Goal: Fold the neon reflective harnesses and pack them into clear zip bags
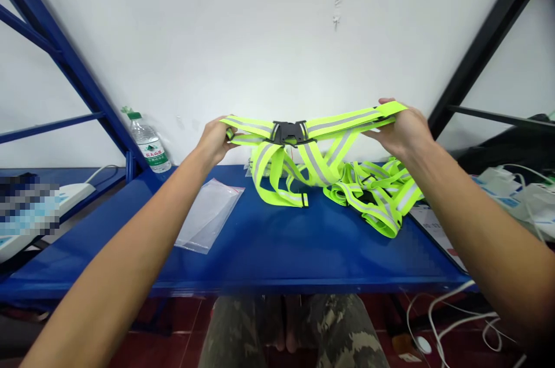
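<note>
Background: a pale wall (277, 27) is rising behind the workplace, and a blue frame (63, 56) on the left and a black frame (483, 38) on the right are slanting across the view.
Tabletop: the blue tabletop (260, 258) is extending across the scene and is carrying the straps and other articles.
Reflective harness: the yellow-green reflective harness (340, 123), with grey stripes, is spanning the space between the two hands, above the tabletop; its lower loops are hanging, though whether the lowest is touching the surface cannot be told.
Buckle: a black buckle (289, 133) is joining the upper bands, nearer the left hand.
Left hand: the left hand (214, 142) is gripping one end of the harness, its fingers closing on the bands.
Right hand: the right hand (405, 128) is holding the opposite end, its fingers clasping the bands.
Strap pile: a tangled strap pile (381, 192) of the same colours is lying below the right hand.
Clear bag: a flat clear bag (210, 215) is resting beside the left forearm.
Bottle: a green-capped bottle (150, 145) is standing by the wall, at left.
Screen device: a device with a lit screen (433, 229) is lying partly behind the right forearm.
</note>
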`<state>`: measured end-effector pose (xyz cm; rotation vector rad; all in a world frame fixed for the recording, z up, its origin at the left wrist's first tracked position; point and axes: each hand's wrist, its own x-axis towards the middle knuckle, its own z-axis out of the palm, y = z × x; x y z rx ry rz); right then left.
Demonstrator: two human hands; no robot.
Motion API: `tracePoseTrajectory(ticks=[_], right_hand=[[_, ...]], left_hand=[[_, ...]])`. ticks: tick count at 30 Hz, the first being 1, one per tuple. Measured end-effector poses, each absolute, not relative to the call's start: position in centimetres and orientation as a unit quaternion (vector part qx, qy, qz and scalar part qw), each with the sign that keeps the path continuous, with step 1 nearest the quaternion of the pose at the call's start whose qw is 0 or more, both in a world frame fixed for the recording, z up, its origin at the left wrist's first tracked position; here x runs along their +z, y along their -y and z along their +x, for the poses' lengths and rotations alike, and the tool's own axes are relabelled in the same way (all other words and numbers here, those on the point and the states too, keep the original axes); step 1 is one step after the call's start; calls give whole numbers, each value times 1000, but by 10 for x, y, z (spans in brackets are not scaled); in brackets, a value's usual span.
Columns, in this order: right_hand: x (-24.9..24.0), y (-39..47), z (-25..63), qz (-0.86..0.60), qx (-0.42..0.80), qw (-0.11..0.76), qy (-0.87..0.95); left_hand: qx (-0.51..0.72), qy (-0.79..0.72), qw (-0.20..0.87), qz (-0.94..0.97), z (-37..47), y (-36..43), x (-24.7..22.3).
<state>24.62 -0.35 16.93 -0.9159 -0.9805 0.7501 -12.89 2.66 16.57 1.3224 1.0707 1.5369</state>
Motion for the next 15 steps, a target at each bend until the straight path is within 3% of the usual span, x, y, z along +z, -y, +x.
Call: tracePoseTrajectory(ticks=[2,5,8,12,15], right_hand=[[171,3,243,-374,402,714,435],[172,8,243,-378,399,689,472],[173,15,243,-449,363,637,512],[169,22,240,-479,455,497,563],[164,23,239,-429,503,492,566]], left_hand=[[589,-453,392,543,-125,-26,160],[548,-515,374,543,-124,-27,155],[515,-540,447,493,-125,-29,157],[507,-417,570,494,-118,-25,164],[525,-340,587,514,-112,-16,167]])
